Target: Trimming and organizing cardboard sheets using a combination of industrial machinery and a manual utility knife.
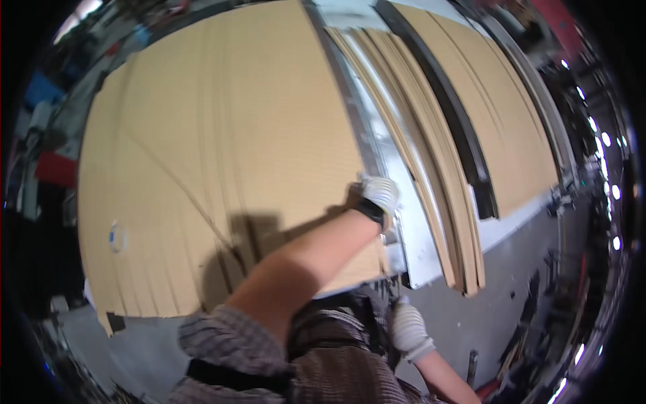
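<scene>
A large sheet of tan corrugated cardboard (282, 114) lies over the left part of the table, with a long dark grey strip (355, 108) running along its right edge. My left hand (379, 192), in a white knitted glove with a black band at the wrist, rests on that edge with curled fingers. What it grips is hidden under it. Lower down, at the near table edge, my right hand (409, 328) wears a similar glove and looks closed. Its fingertips lie beside small dark parts, and I cannot make out what they hold.
Narrow folded cardboard strips (431, 141) lie lengthwise right of a pale metal surface (417, 249). Beyond them are a black bar (464, 148) and another cardboard sheet (518, 135). A small white ring (118, 237) sits on the left sheet. Grey floor (444, 323) shows at lower right.
</scene>
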The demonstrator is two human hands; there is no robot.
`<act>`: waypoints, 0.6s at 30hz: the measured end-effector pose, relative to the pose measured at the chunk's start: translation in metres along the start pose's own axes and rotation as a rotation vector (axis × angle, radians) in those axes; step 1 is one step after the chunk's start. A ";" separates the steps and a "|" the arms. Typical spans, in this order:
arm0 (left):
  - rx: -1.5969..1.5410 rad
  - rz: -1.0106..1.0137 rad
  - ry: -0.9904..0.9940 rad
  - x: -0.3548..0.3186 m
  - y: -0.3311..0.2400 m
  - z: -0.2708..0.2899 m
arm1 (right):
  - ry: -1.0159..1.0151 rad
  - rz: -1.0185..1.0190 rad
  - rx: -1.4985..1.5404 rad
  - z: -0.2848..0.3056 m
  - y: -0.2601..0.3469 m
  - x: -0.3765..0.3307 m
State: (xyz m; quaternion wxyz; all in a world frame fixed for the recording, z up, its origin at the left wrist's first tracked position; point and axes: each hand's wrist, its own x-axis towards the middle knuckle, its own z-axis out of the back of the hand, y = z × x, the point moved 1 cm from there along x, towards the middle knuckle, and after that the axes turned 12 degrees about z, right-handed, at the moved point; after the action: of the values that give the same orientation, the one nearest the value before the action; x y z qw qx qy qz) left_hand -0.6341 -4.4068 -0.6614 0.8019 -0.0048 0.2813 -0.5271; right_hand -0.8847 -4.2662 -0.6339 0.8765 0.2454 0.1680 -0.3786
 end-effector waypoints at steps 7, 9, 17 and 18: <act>0.309 0.029 0.127 -0.015 -0.018 0.044 | 0.145 -0.047 -0.026 -0.053 -0.026 0.075; 0.418 -0.043 0.140 -0.014 -0.007 0.036 | 0.132 -0.317 0.112 -0.040 -0.017 0.040; 0.412 0.013 0.181 -0.018 -0.019 0.011 | -0.009 -0.261 0.231 -0.059 -0.020 0.054; 0.426 0.015 0.192 -0.023 -0.016 0.010 | 0.006 -0.277 0.235 -0.064 -0.025 0.025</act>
State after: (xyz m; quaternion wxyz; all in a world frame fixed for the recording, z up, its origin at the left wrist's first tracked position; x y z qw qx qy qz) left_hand -0.6500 -4.3976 -0.6380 0.7583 0.2169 0.2386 -0.5666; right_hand -0.8939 -4.2602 -0.7060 0.7808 0.3219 0.1573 -0.5119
